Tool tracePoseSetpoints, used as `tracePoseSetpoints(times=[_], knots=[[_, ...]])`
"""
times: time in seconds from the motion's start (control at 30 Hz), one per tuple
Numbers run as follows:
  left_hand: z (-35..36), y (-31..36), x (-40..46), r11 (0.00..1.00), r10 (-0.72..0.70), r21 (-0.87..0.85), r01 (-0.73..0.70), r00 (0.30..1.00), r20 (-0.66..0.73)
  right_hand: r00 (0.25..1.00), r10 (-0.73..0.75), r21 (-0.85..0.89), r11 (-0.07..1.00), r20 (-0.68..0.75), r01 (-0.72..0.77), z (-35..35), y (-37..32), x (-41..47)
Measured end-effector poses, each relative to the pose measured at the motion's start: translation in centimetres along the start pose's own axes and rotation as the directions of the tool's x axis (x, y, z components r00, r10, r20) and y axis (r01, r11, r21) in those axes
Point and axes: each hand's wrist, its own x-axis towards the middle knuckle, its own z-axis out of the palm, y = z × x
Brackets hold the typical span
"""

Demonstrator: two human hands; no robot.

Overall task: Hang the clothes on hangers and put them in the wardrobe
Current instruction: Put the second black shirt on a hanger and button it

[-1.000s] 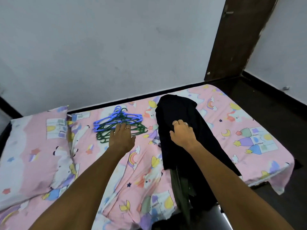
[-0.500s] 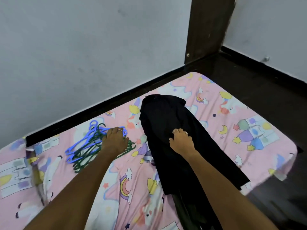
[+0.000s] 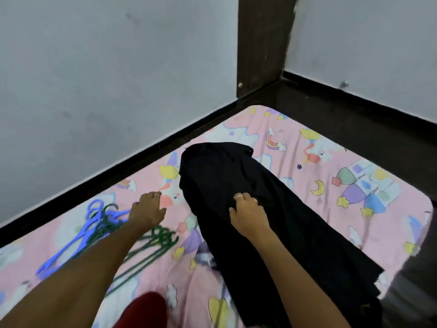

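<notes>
R hand (image 3: 248, 215): fingers curled, pinching black garment (image 3: 260, 209) mid-length; garment lies lengthwise on bed (image 3: 331, 166). L hand (image 3: 147, 209): fingers straight, holding nothing, now off the hangers (image 3: 104, 230) it pressed 0.5 s ago, heading twd garment. Hangers (blue + green) in loose heap beside, blurred. Judged: no hanger picked yet; hanging not begun. Wardrobe not in view. Hanger count unclear. Red item (image 3: 142, 311) at bottom edge, cut off.

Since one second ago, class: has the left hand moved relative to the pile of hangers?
Yes. The left hand has left the hangers and shifted right, toward the black garment.
</notes>
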Motion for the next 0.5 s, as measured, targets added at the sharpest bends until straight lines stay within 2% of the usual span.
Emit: tracePoseSetpoints(times=[0.07, 0.13, 0.23, 0.3, 0.4, 0.5], knots=[[0.2, -0.8, 5.5, 0.998, -0.032, -0.048, 0.033, 0.999, 0.023, 0.999, 0.003, 0.030, 1.000, -0.033, -0.002, 1.3, -1.1, 4.3], [1.2, -1.2, 12.2, 0.981, -0.042, -0.190, 0.043, 0.999, 0.011, 0.998, 0.025, 0.043, 0.999, -0.065, -0.022, 2.8, -2.0, 10.1], [2.6, -0.2, 20.2, 0.930, 0.069, -0.360, -0.073, 0.997, -0.025, 0.991, 0.059, 0.006, 0.998, -0.121, -0.059, 3.6, -3.4, 20.0], [3.3, -0.4, 24.9, 0.930, 0.136, -0.341, -0.139, 0.990, -0.033, 0.984, 0.065, -0.009, 0.998, -0.166, -0.067, 4.5, -5.1, 26.2], [4.8, -1.1, 30.3, 0.927, 0.158, -0.337, -0.166, 0.986, -0.052, 0.984, -0.022, -0.028, 0.999, -0.175, 0.017, 6.9, -7.7, 33.9], [6.9, -1.3, 34.4, 0.888, 0.145, -0.440, -0.136, 0.989, -0.014, 0.987, -0.052, -0.144, 0.989, -0.150, 0.030, 9.9, -9.0, 39.7]])
